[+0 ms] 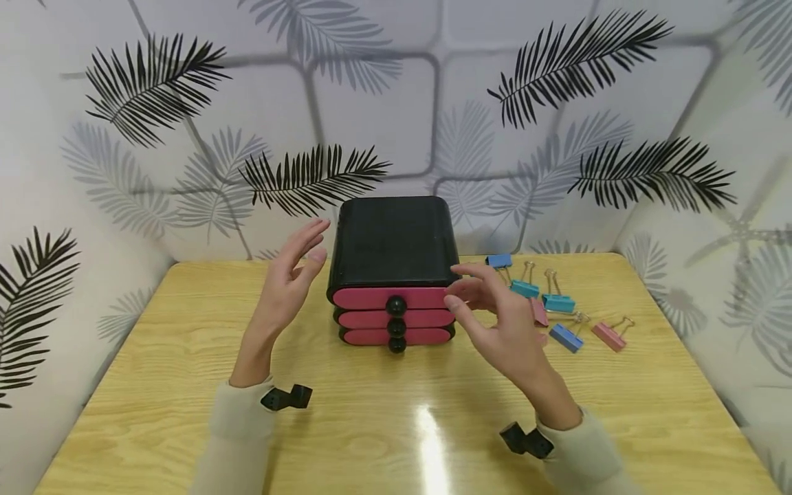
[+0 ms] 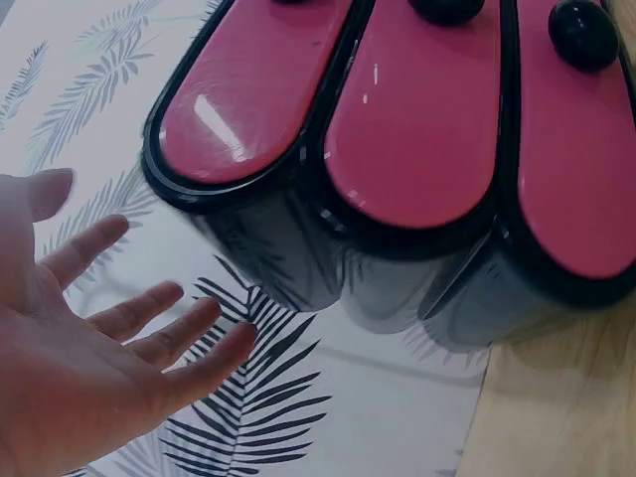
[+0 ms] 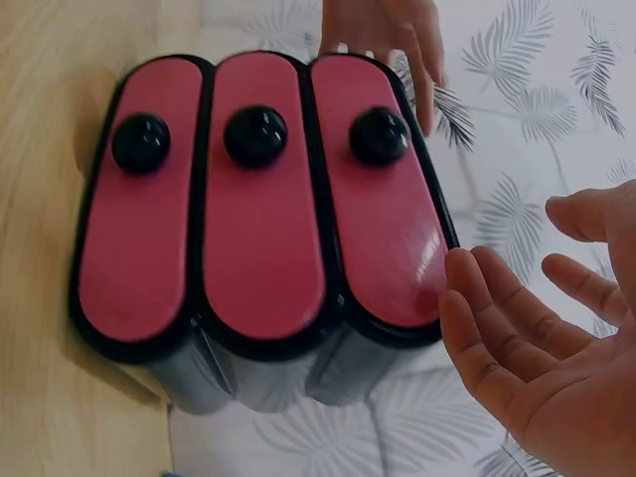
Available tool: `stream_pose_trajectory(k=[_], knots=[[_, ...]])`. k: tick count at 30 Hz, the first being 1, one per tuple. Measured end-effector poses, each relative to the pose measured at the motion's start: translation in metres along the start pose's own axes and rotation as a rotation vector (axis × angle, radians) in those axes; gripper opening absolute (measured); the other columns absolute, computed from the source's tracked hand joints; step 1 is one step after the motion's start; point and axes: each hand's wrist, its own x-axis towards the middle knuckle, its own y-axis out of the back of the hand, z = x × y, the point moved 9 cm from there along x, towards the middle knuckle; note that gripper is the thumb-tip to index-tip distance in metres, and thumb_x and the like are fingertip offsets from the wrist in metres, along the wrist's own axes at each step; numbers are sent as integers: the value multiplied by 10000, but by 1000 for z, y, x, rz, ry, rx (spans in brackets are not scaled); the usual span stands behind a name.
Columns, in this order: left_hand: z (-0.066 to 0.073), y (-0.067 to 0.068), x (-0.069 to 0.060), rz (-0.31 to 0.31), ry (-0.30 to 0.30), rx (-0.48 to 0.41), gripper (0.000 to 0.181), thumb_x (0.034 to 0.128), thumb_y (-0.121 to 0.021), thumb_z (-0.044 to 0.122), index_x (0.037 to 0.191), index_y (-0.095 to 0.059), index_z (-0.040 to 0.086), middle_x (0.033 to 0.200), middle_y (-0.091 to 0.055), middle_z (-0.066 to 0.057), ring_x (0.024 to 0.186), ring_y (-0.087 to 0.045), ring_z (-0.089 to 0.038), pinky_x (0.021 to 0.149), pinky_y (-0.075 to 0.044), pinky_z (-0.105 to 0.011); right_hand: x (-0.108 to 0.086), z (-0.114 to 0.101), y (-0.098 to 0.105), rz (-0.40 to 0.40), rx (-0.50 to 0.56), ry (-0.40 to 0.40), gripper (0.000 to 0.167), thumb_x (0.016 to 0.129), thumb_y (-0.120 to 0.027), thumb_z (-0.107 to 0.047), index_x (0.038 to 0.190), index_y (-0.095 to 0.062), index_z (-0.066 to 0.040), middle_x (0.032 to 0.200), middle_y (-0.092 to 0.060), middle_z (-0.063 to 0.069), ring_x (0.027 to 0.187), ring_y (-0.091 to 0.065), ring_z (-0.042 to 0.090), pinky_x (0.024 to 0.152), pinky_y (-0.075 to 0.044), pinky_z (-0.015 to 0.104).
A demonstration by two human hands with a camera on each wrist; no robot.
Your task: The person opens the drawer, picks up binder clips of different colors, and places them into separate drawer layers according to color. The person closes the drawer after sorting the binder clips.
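Observation:
A small black drawer box (image 1: 396,240) stands on the table, its three stacked pink drawer fronts (image 3: 263,229) all pushed in. Each front carries a round black knob (image 1: 397,305). My left hand (image 1: 287,282) is raised off the box's left side, fingers spread and holding nothing; in the left wrist view a gap shows between the left fingers (image 2: 149,308) and the box. On the other side, my right hand (image 1: 498,323) hovers by the front right corner with loosely bent fingers (image 3: 527,308) and nothing in them. Whether its fingertips touch the box I cannot tell.
Several binder clips lie on the table to the right of the box, among them a teal clip (image 1: 559,302), a blue clip (image 1: 566,337) and a pink clip (image 1: 609,336). Behind the wooden table (image 1: 346,426) rises a white leaf-patterned backdrop (image 1: 383,103).

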Motion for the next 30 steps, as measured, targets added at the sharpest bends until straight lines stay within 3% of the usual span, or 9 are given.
stream_pose_trajectory(k=[5,8,12,16,20,23,24,25,30], knots=[[-7,-10,2,-21,10,-23,460,1075,-528,173,1534,-513,191,1627,-352,78,1487,-341,-147,1020,-466,-592,-2,4,-27,-58,59,-32,392,977,-699,-90,1357,-604,-109,1031,-742,-10,859,-726,140,790,-591,299],[-11,-15,2,-24,11,-20,463,1075,-523,169,1537,-510,194,1645,-317,82,1522,-254,-127,1079,-406,-602,-3,10,-39,-86,87,-56,366,980,-706,-122,1336,-624,-135,1010,-755,-5,832,-734,140,762,-600,317],[-13,-25,3,-36,1,-22,462,1072,-509,107,1534,-500,110,1671,-279,-43,1549,-207,-191,1183,-294,-538,-8,18,-54,-111,139,-96,355,984,-703,-131,1332,-630,-148,1014,-760,18,834,-738,160,738,-606,340],[-3,-33,1,-51,5,-54,445,1064,-496,42,1507,-496,0,1660,-264,-189,1545,-221,-310,1196,-278,-515,-12,21,-66,-120,196,-116,379,983,-704,-130,1352,-624,-162,1069,-751,40,897,-739,186,756,-609,355],[12,-35,-1,-65,23,-52,433,1061,-496,35,1485,-495,-54,1651,-260,-229,1535,-227,-363,1178,-298,-549,-13,20,-76,-130,243,-118,401,976,-711,-123,1367,-628,-154,1107,-743,75,939,-736,189,778,-610,390],[15,-35,-1,-60,29,-43,434,1060,-501,45,1479,-495,-65,1651,-262,-228,1532,-233,-361,1167,-317,-542,-12,21,-79,-129,249,-120,396,972,-714,-117,1360,-640,-145,1105,-743,85,943,-738,191,792,-608,386],[15,-35,-1,-55,31,-41,435,1058,-504,48,1477,-497,-67,1650,-267,-225,1525,-253,-357,1151,-349,-503,-11,21,-80,-124,249,-122,390,971,-714,-115,1354,-646,-144,1107,-744,81,950,-738,191,797,-607,378],[15,-34,-1,-49,33,-37,436,1056,-508,51,1475,-499,-67,1650,-272,-221,1442,-389,-360,1100,-403,-448,-11,21,-80,-121,246,-122,384,971,-714,-115,1349,-652,-144,1108,-744,77,953,-739,190,798,-606,366],[13,-34,0,-33,34,-48,426,1051,-514,44,1467,-522,-51,1646,-290,-208,1393,-450,-342,878,-407,-223,-10,22,-79,-104,233,-124,350,968,-718,-124,1315,-679,-154,1087,-752,50,934,-742,179,778,-606,328]])
